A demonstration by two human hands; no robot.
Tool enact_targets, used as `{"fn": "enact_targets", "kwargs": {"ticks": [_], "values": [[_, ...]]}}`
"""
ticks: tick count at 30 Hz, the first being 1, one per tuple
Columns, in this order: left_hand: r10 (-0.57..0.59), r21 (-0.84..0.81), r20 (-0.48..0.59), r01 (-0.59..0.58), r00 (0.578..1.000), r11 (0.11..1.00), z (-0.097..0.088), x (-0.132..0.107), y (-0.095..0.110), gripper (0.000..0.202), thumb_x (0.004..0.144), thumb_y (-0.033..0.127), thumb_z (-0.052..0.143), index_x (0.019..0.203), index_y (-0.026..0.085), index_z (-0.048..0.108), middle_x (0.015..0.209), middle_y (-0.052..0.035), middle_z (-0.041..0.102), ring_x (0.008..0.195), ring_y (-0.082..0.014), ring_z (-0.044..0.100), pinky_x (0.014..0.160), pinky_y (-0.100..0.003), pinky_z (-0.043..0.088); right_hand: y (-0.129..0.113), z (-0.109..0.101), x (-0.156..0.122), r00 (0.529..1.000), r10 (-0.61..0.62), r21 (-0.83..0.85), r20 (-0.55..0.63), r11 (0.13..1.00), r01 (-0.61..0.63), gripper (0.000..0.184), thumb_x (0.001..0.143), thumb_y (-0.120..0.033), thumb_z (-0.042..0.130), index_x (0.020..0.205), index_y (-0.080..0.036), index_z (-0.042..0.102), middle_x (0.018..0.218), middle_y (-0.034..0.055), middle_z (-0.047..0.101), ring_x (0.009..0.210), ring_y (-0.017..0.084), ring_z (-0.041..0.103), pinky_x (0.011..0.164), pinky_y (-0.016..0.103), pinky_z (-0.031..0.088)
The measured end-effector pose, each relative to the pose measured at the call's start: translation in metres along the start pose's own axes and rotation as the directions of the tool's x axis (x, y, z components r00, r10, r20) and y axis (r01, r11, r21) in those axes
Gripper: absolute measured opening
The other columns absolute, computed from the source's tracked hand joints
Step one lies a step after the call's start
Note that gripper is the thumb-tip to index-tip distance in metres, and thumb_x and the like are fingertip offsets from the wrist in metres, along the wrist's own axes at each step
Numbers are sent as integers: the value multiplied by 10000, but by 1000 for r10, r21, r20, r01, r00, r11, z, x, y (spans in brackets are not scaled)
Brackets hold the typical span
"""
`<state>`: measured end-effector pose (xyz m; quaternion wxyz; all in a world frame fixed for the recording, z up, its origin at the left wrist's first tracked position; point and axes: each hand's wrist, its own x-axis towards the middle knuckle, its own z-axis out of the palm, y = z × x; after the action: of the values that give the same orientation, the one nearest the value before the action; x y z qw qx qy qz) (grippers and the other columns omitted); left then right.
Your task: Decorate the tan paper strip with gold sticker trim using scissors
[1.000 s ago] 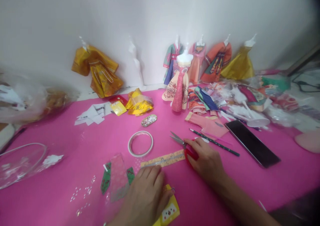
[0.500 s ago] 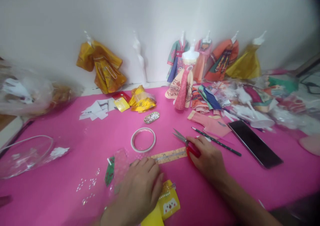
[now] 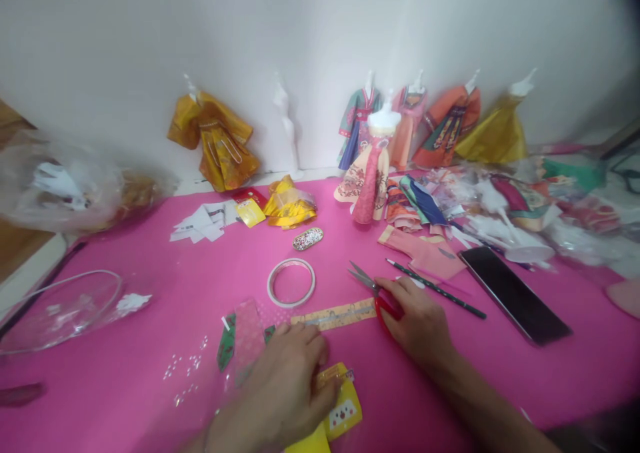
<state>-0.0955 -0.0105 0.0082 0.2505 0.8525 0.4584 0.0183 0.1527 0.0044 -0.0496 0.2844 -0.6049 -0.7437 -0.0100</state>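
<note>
R hand [image 3: 417, 319] is closed round the red handle of the scissors [image 3: 367, 281]. The blades point up-left, away from the person, low over the pink table cover [image 3: 125, 386]. The handle sits right at the R end of a tan paper strip [image 3: 334, 314], which lies flat on the cover btwn the 2 hands. L hand [image 3: 283, 389] rests palm down, fingers [image 3: 300, 338] flat and close together, gripping nothing. The tips reach the L end of the strip; can't tell if they press on it. That hand covers part of a yellow packet [image 3: 343, 409]. Patterned paper pieces [image 3: 245, 336] lie just L of the fingers. Tape roll [image 3: 291, 282] sits just behind the strip. Pencil [image 3: 435, 288] and phone [image 3: 515, 294] lie R of the R hand. 1 paper dress on a stand [image 3: 370, 179] is farther back.
</note>
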Motion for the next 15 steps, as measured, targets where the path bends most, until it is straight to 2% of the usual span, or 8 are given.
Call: {"fn": "enact_targets", "kwargs": {"ticks": [2,5,12,15], "values": [[-24,-9,18,24,1000,1000,1,0,1,191,749,328,683,747,201,540,822,-25,574,751,-228,493,678,-362,314,0,1,0,1000,-8,10,-1,1000,8,303,917,-235,524,1194,-210,646,934,58,680,837,205,654,672,287,476],[-56,-20,27,56,998,998,1,0,1,278,673,340,755,722,203,518,821,-9,570,754,-221,480,671,-349,292,0,1,0,1000,-17,22,-4,1000,17,304,920,-231,521,1199,-213,641,915,50,675,827,204,656,690,295,485],[-32,-27,27,32,999,999,0,-2,3,153,729,267,684,755,196,551,848,-18,584,795,-228,510,749,-381,334,0,1,0,1000,-2,61,-12,998,3,302,913,-209,529,1194,-190,638,974,71,686,891,217,665,739,307,497],[-34,-53,51,37,998,998,1,-2,3,94,737,228,640,784,195,564,871,-32,602,805,-234,528,723,-362,349,0,1,1,1000,5,81,-7,997,-4,306,907,-207,537,1195,-193,641,969,71,687,893,225,663,740,318,496]]}}
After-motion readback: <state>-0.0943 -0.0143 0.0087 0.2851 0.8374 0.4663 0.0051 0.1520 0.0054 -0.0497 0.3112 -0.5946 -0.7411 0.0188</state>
